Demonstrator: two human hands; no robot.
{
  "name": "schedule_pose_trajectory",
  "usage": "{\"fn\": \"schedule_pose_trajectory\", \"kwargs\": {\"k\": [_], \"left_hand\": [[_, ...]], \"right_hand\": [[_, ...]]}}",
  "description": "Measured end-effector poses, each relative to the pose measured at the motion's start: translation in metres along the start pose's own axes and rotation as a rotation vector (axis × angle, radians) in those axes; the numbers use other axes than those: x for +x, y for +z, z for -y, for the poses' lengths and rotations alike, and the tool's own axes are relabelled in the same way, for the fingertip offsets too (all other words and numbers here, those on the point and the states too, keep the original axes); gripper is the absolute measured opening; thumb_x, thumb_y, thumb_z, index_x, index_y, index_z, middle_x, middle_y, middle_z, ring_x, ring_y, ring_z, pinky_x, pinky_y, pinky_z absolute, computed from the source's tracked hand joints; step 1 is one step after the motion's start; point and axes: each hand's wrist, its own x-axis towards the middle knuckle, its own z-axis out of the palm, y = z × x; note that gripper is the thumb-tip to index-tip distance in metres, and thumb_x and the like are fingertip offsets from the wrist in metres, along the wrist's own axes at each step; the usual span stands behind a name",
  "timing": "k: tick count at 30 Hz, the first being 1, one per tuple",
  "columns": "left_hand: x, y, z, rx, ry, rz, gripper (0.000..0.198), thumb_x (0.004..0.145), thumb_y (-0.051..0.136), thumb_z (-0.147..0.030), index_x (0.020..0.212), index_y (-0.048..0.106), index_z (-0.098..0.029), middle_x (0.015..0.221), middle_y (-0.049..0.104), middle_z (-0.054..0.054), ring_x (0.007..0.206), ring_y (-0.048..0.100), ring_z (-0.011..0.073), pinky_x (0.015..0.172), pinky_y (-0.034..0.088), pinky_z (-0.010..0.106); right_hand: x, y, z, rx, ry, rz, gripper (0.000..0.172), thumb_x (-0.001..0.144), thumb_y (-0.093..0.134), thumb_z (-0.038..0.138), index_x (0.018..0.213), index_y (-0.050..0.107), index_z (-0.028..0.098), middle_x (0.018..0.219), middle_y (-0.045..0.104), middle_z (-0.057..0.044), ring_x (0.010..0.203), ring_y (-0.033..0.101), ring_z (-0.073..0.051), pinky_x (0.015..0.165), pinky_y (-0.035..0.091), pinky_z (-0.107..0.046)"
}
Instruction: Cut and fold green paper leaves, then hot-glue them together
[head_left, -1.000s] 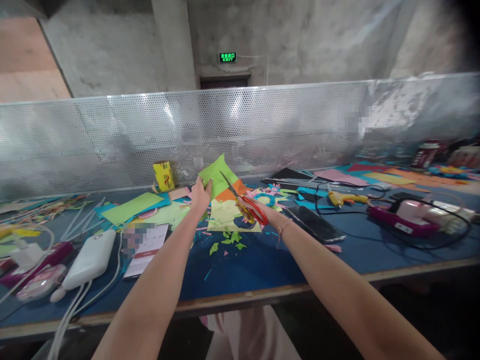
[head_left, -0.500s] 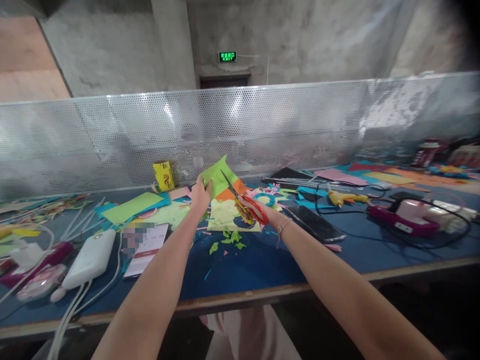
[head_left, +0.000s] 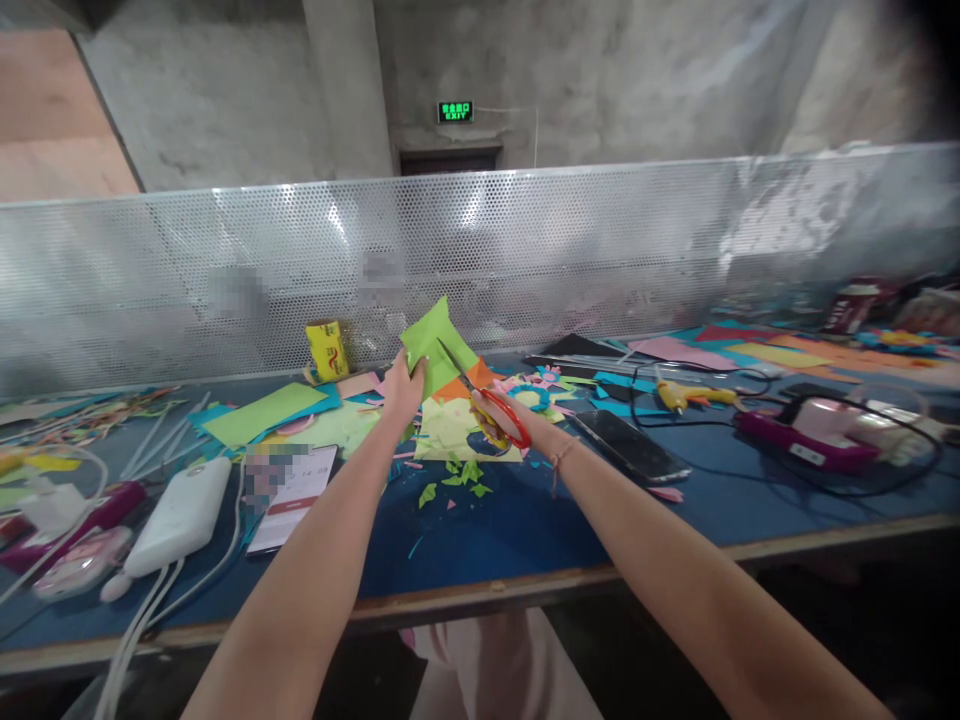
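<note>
A sheet of green paper (head_left: 431,335) is pinched at its left side by my left hand (head_left: 405,388), raised above the blue table. My right hand (head_left: 517,415) is closed round a pair of scissors (head_left: 513,418) with red and yellow handles. Their dark blades point up and left against the green paper; whether they are fully closed I cannot tell. Under the hands lie orange paper (head_left: 450,388) and a pale yellow sheet (head_left: 439,435). Small green paper scraps (head_left: 466,474) are scattered in front of them.
At left are a phone (head_left: 300,495), a white power bank (head_left: 180,515) with cables and a yellow packet (head_left: 326,350). On the right lie a dark phone (head_left: 634,445), a yellow glue gun (head_left: 694,395) and a purple power strip (head_left: 806,440). A perforated metal screen (head_left: 562,260) stands behind.
The green paper has tilted and shifted slightly left and up in my left hand. The scissors have moved slightly left, their blades now further over the paper.
</note>
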Motion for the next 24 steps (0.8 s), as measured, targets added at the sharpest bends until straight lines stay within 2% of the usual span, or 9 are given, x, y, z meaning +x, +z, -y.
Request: {"fn": "schedule_pose_trajectory", "kwargs": {"k": [5,11,16,20,24], "left_hand": [[0.003,-0.003,0.002,0.034,-0.019,0.019,0.032,0.079,0.044,-0.036,0.099,0.055,-0.012,0.092,0.063,0.012,0.086,0.058,0.0228,0.077,0.041,0.032],[0.005,-0.001,0.009,0.002,-0.003,0.026,0.033,0.079,0.043,-0.037,0.095,0.058,-0.012,0.093,0.063,0.012,0.088,0.058,0.0224,0.079,0.041,0.032],[0.005,-0.001,0.007,0.011,-0.036,0.021,0.034,0.079,0.043,-0.037,0.097,0.056,-0.012,0.094,0.063,0.013,0.088,0.057,0.0227,0.078,0.041,0.032],[0.006,-0.002,0.005,0.038,-0.048,0.014,0.034,0.079,0.044,-0.038,0.097,0.057,-0.012,0.092,0.063,0.011,0.086,0.058,0.0223,0.077,0.041,0.032],[0.009,-0.006,0.008,0.058,-0.045,-0.028,0.033,0.079,0.044,-0.038,0.097,0.058,-0.013,0.091,0.064,0.011,0.085,0.058,0.0218,0.075,0.042,0.03]], "right_hand": [[0.002,0.001,-0.003,-0.107,-0.037,-0.099,0.042,0.075,0.043,0.059,0.068,0.042,0.017,0.045,0.041,0.006,0.03,0.036,-0.005,0.03,0.032,-0.018],[0.004,0.0,-0.008,-0.288,-0.081,-0.098,0.041,0.076,0.042,0.055,0.06,0.038,0.018,0.039,0.04,0.005,0.029,0.038,-0.006,0.031,0.032,-0.019],[0.005,0.003,-0.007,-0.293,-0.067,-0.146,0.036,0.074,0.048,0.052,0.062,0.036,0.019,0.042,0.041,0.006,0.028,0.038,-0.006,0.03,0.032,-0.019],[0.005,0.002,-0.009,-0.293,-0.077,-0.109,0.036,0.075,0.045,0.051,0.061,0.036,0.019,0.04,0.038,0.006,0.029,0.036,-0.006,0.029,0.028,-0.019],[-0.003,-0.007,-0.003,-0.252,-0.09,-0.021,0.034,0.077,0.043,0.049,0.061,0.039,0.02,0.042,0.035,0.006,0.033,0.032,-0.006,0.034,0.031,-0.021]]}}
